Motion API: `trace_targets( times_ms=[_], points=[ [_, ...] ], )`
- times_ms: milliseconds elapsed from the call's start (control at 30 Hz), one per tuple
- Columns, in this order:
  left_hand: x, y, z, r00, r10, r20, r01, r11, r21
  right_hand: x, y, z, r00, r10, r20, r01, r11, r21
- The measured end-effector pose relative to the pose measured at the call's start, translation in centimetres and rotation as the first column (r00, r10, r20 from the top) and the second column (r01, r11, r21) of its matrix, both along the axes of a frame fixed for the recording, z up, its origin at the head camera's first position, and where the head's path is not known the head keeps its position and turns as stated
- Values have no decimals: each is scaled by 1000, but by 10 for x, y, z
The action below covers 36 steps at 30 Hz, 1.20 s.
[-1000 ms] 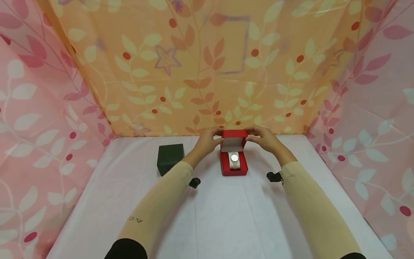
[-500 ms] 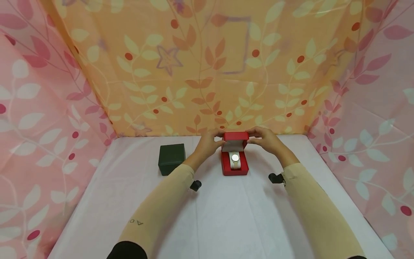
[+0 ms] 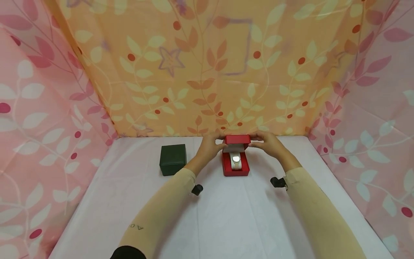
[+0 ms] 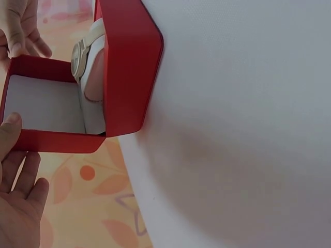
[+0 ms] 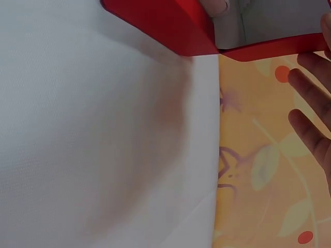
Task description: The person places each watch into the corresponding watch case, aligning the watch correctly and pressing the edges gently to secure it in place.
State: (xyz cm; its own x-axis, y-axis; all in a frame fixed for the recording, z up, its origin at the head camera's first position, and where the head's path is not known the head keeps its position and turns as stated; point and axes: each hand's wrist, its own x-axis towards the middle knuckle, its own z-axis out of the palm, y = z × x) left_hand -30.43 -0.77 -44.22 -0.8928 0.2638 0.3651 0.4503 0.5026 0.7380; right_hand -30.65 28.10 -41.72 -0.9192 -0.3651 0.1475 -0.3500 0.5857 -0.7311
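An open red watch box sits at the back middle of the white table, with a pale-strapped watch on its cushion. My left hand pinches the left edge of the raised lid, and my right hand pinches its right edge. In the left wrist view, the left hand's thumb presses the rim of the lid, with the watch beside it. The right wrist view shows the box's red corner and the right hand's fingers behind the lid.
A shut dark green box stands to the left of the red one. Leaf-patterned cloth walls close the table in: orange at the back, pink on the left and right.
Both hands have tipped the red lid a little forward and down over the watch. The green box has not moved.
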Motion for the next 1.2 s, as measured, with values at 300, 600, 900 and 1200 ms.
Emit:
trace_targets(
  times_ms=[300,600,900,1200],
  points=[
    [4,0,-2,1000,-6,1,6,999,38,3,1,-1,1000,6,-8,-6,1000,11],
    [8,1,-8,1000,5,-5,-4,1000,29,7,-1,-2,1000,5,8,-5,1000,-25],
    [17,2,-9,998,26,58,-30,997,77,13,-1,-10,1000,-22,-23,21,999,-32],
    [20,4,-10,998,31,48,-33,998,54,16,0,-15,995,-12,101,19,997,-71]
  ],
)
